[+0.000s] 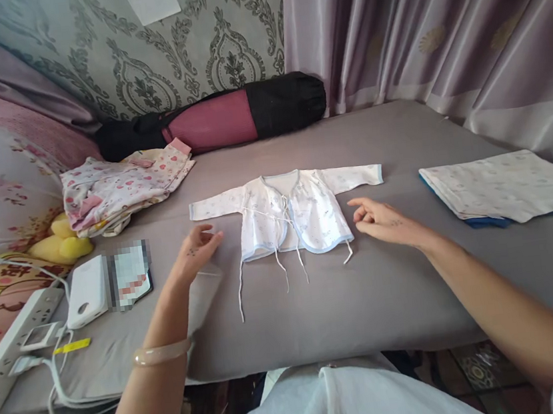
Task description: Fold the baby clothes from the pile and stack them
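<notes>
A small white baby shirt [290, 211] with blue trim and tie strings lies spread flat on the grey bed sheet [367, 290], sleeves out to both sides. My left hand [197, 247] hovers just left of the shirt's hem, fingers loosely curled and apart, holding nothing. My right hand [381, 219] rests just right of the hem, fingers relaxed and apart, also holding nothing. Neither hand touches the shirt. A pale bangle [162, 352] sits on my left wrist.
A pile of pink patterned clothes [123, 189] lies at back left, a yellow plush toy [62, 243] beside it. A black and pink roll bag [225, 116] lies against the wall. A folded cloth [508, 186] is at right. A power bank [85, 291], phone [131, 275] and power strip [7, 354] sit at left.
</notes>
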A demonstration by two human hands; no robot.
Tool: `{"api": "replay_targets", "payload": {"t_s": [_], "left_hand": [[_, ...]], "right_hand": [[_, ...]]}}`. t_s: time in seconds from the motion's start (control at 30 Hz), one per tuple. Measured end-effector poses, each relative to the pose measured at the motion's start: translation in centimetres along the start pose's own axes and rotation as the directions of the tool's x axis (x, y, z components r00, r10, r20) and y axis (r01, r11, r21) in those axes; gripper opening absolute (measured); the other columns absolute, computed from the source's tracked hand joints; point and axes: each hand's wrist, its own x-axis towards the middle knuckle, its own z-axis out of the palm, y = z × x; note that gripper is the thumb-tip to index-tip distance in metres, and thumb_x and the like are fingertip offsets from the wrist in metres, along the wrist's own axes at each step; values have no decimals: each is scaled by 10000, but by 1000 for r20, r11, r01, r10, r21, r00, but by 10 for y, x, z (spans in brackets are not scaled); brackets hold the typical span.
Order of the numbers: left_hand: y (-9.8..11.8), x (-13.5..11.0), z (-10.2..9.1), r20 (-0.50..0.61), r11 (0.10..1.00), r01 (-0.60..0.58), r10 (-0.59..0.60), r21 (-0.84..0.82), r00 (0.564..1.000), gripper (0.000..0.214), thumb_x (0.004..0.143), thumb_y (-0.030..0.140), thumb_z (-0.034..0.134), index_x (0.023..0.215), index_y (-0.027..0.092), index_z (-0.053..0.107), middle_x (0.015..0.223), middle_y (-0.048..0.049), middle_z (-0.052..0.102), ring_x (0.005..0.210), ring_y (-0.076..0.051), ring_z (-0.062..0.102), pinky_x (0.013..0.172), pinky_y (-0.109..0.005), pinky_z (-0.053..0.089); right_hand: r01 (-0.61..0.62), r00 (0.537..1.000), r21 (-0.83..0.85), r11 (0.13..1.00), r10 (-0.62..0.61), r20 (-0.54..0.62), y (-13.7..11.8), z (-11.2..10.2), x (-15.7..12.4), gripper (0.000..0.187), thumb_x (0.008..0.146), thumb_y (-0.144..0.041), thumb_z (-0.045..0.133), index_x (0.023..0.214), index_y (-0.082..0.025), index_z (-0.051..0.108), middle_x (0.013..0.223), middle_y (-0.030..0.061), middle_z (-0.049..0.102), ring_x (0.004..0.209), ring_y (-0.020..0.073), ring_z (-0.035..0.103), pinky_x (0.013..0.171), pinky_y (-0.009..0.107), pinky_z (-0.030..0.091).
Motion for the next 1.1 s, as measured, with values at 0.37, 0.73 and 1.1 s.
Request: {"api": "replay_targets", "payload": {"t_s": [0.37, 0.73, 1.1], "left_hand": [[19, -55, 59, -4, 930, -141, 152, 339, 988, 358, 847, 292, 538, 1194, 204, 525, 830, -16, 626, 816, -203, 604, 724, -315, 452], [19, -61, 52, -37, 757, -166, 243, 632, 969, 464, 858, 140, 442, 1315, 198, 500, 1085, -98, 665, 1036, -266, 613, 826, -343, 478], [29, -67, 28, 207, 596, -335, 274, 730, 939, 393, 863, 145, 417, 1208, 203, 595, 1020, -109, 637, 991, -279, 599, 806, -361, 481]], "right_hand": [[-129, 989, -466, 875, 77, -130, -46, 46, -32, 546, 878, -268, 465, 1420, -228, 420, 1170, 132, 673, 975, 317, 650, 733, 365, 451], [-102, 993, -532, 841, 55, -103, -37, 43, -30, 498, 942, -253, 442, 1438, -228, 405, 1167, 121, 690, 976, 305, 656, 710, 336, 435], [34, 999, -509, 860, -34, 9, -33, 20, -42, 370, 931, -252, 415, 1283, -257, 525, 1081, 79, 700, 905, 254, 652, 642, 308, 401]]}}
